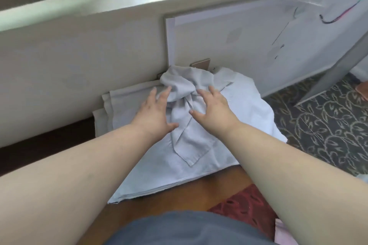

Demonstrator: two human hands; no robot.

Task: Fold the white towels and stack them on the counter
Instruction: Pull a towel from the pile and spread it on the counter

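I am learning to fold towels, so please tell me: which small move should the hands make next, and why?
Probably close both hands on the crumpled towel and lift it to shake it flat. The left hand and right hand reach it with open fingers, and it lies bunched on the flat towels.

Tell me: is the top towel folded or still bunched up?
Bunched. The top towel lies crumpled and twisted on the flat towels, one corner trailing toward the camera.
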